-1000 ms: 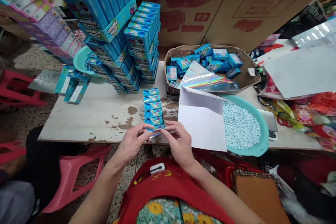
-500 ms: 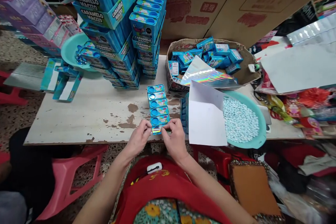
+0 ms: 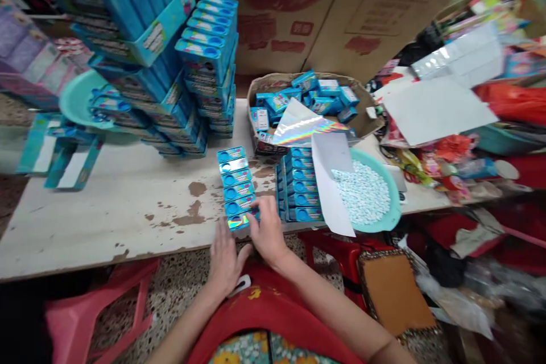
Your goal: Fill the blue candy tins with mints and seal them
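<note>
A row of small blue candy boxes (image 3: pixel 238 190) lies on the worn white table, with round windows on top. The nearest box (image 3: pixel 238 222) has a shiny, rainbow-reflecting face. My right hand (image 3: pixel 268 233) is closed at the right end of that box, thumb and fingers around its edge. Just in front of the row, my left hand (image 3: pixel 224 259) rests at the table edge, fingers stretched out and holding nothing. To the right stands a tray of blue boxes (image 3: pixel 302 185), with a bent white sheet (image 3: pixel 328 187) leaning over it and over a turquoise basin (image 3: pixel 396 205) of pale blue candies.
Tall stacks of blue display boxes (image 3: pixel 140 62) rise at back left, beside another turquoise bowl (image 3: pixel 74 99). A cut-down carton (image 3: pixel 262 85) behind holds loose blue boxes and a holographic sheet (image 3: pixel 294 125). Wrappers and white paper (image 3: pixel 435 108) crowd the right. Pink stools (image 3: pixel 89 307) stand below.
The view has swung right. My left hand has let go of the nearest box and drawn back flat, while my right hand stays at it. More of the box tray beside the white sheet shows.
</note>
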`<state>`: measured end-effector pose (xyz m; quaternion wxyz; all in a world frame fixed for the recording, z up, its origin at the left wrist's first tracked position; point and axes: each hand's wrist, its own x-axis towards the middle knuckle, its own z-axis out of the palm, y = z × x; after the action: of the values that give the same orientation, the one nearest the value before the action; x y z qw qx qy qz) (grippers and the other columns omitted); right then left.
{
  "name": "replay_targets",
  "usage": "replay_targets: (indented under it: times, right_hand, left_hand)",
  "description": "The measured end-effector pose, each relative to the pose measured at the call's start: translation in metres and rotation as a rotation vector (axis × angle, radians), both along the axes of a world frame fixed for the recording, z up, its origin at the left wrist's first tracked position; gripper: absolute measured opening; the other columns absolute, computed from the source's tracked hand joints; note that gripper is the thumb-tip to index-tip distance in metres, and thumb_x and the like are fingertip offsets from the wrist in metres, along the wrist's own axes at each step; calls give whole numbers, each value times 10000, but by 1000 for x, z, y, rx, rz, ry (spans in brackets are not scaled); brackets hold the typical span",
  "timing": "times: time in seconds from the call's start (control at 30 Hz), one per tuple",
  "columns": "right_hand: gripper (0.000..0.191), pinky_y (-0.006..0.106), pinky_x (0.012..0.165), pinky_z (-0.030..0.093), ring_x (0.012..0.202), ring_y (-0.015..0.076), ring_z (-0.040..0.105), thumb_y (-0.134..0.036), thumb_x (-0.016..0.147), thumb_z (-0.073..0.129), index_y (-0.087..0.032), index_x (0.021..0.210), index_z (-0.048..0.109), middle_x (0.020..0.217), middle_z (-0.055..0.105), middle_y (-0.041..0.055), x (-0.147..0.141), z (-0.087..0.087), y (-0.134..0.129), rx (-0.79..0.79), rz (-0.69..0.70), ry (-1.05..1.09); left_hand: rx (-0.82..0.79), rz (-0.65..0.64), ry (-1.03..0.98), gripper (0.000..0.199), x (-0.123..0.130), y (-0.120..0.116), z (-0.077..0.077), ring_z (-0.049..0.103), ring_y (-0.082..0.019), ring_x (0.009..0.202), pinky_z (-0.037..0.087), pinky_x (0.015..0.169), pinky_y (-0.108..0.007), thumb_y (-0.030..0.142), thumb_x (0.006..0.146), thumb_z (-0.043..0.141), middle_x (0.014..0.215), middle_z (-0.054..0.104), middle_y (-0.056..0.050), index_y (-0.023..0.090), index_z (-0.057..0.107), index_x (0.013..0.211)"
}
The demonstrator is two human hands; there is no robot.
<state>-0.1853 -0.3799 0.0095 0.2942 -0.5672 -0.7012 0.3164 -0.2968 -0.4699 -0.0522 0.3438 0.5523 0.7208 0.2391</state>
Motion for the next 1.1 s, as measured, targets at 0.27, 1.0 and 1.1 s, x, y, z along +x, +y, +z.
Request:
replay_targets:
  times: [0.27, 1.0, 1.1]
  right_hand:
    - [640, 440, 897, 469, 1170, 301, 464, -397, 708, 730, -192, 1238, 435, 1222, 480, 154, 103, 66, 31, 474, -266, -153]
    - [294, 328, 650, 440, 789, 215, 547, -89, 811, 574, -164, 1095, 586, 898, 637, 68, 124, 32, 12, 293, 149, -666]
    - [299, 319, 644, 454, 800, 218, 559, -73, 797, 577, -168, 1080, 589, 902, 636, 69, 123, 34, 19, 270, 158, -683]
  left_hand:
    - [294, 317, 98, 489, -38, 34, 72, 479, -309, 1206, 371, 1053, -529, 488, 844, 462, 1316, 492, -65, 320, 468, 1304]
    - [-268, 124, -794, 629, 91, 225, 126, 628, -173, 735, 489, 609, -262, 189, 508, 758, 898, 675, -46, 163, 576, 1109]
    - [-208, 110, -860, 478, 81, 216, 120, 619, -164, 726, 510, 642, -276, 154, 525, 711, 821, 660, -30, 142, 578, 984]
